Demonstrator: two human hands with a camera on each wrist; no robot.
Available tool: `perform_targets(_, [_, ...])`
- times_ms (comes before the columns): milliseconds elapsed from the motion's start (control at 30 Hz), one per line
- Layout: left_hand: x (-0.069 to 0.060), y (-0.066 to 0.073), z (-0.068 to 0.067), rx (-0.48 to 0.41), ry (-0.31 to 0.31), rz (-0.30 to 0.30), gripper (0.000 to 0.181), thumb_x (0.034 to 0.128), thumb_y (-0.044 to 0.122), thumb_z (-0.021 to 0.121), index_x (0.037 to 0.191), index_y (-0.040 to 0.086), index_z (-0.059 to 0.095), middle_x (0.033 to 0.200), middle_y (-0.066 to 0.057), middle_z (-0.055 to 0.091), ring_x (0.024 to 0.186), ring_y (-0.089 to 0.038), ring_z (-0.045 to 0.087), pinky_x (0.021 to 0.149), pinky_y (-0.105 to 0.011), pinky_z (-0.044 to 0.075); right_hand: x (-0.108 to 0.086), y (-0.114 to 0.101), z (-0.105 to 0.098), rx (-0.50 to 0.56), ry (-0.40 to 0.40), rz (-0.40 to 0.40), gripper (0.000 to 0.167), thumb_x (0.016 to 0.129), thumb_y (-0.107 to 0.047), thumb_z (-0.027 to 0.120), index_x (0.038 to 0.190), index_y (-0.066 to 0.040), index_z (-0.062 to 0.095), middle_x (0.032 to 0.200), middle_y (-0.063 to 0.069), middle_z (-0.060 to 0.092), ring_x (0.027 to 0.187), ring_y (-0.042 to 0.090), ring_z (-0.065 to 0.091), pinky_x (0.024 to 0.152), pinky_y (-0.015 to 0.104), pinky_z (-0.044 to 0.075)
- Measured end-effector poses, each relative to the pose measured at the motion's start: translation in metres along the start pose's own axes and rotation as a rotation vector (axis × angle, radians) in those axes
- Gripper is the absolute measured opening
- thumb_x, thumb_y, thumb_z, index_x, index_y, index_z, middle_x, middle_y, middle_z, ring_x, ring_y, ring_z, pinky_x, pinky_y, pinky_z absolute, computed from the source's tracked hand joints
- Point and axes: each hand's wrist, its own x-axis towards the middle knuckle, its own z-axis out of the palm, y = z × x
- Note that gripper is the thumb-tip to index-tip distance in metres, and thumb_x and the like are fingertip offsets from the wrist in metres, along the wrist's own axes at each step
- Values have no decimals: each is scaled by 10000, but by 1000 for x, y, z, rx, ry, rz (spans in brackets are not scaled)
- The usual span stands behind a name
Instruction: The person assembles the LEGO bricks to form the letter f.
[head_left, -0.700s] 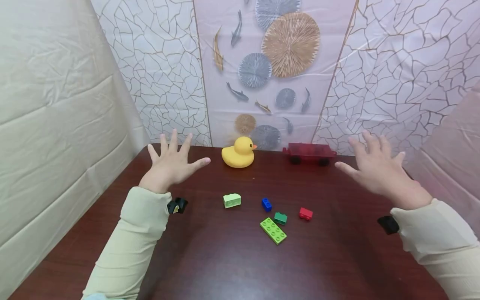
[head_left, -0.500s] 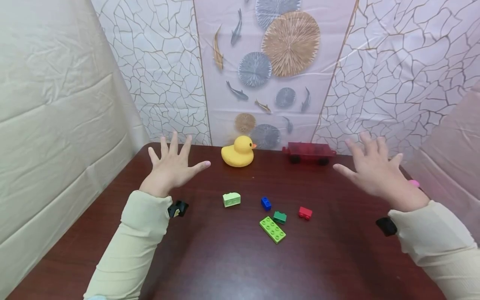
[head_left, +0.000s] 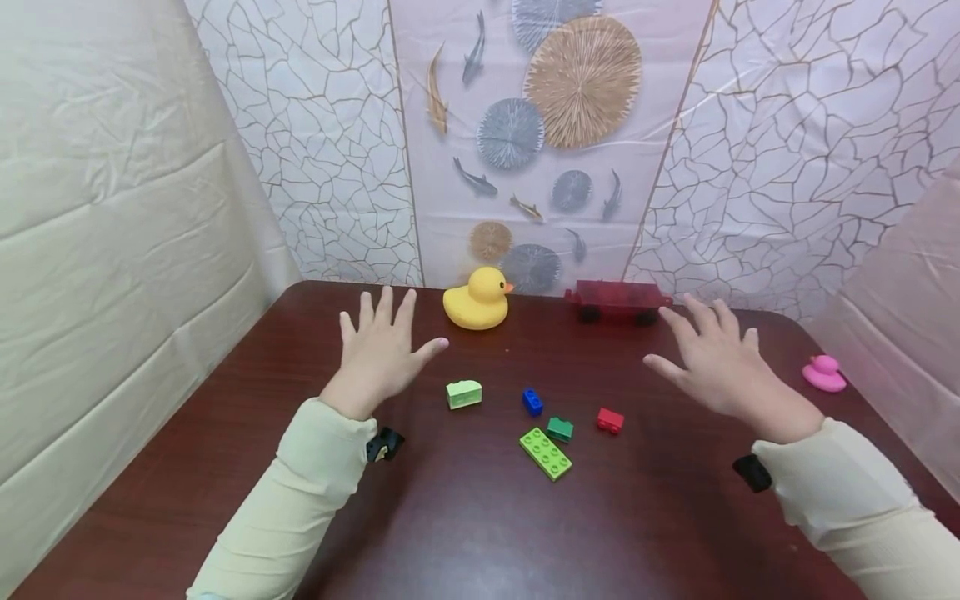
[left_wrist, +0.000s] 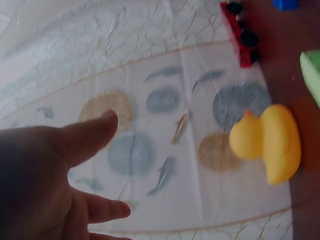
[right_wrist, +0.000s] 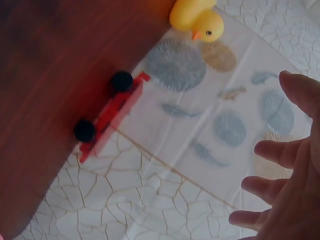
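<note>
- The pale green brick (head_left: pixel 465 394) lies on the worktop (head_left: pixel 480 533), the nearest thing to the left hand (head_left: pixel 378 358); the head view has it whole, while the left wrist view catches only part of it at its right edge.
- The red brick (head_left: pixel 610 420) lies nearest the right hand (head_left: pixel 716 362), and only the head view shows it.
- Both hands are raised, palms forward, with thumbs and fingers spread well apart.
- In the head view, the right hand's fingertips appear close against the end of the red wagon (head_left: pixel 618 302); the right wrist view shows a clear gap between them.
- Between the hands lie the blue brick (head_left: pixel 532 402), the dark green brick (head_left: pixel 559 429) and the lime eight-stud brick (head_left: pixel 546 454), the last two just beside each other. Of these, the left wrist view catches only a blue corner at its top edge.
- The yellow duck (head_left: pixel 477 300) sits at the far edge, left of the wagon; all three views show it.
- The pink duck (head_left: pixel 823 374) sits whole at the right side in the head view.
- Behind stands a printed backdrop (head_left: pixel 337 125) with fish and round discs.
</note>
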Motion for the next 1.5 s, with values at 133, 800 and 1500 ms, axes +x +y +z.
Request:
perform_targets(133, [1, 13, 13, -16, 1, 16, 765, 823, 569, 425, 1394, 122, 184, 1411, -190, 136, 1269, -390, 31, 948, -569, 78, -1, -7, 11, -17, 12, -58, 707, 825, -456, 515, 1311, 12, 303, 1334, 267, 193, 1174, 503, 117, 823, 671, 144])
perform_targets(800, [7, 71, 81, 45, -152, 153, 651, 822, 449, 534, 1359, 162, 304, 1308, -127, 376, 1201, -313, 310, 901, -464, 310, 1, -48, 76, -2, -24, -234, 398, 761, -203, 667, 1096, -15, 563, 1000, 131, 573, 908, 267, 535, 713, 405, 458])
perform_targets(1500, [29, 104, 109, 20, -269, 193, 214, 752, 319, 671, 811, 120, 620, 679, -2, 560, 570, -153, 520, 480, -326, 422, 20, -65, 100, 140, -327, -389, 369, 715, -11, 683, 1067, -107, 625, 907, 0, 594, 792, 154, 527, 664, 325, 455])
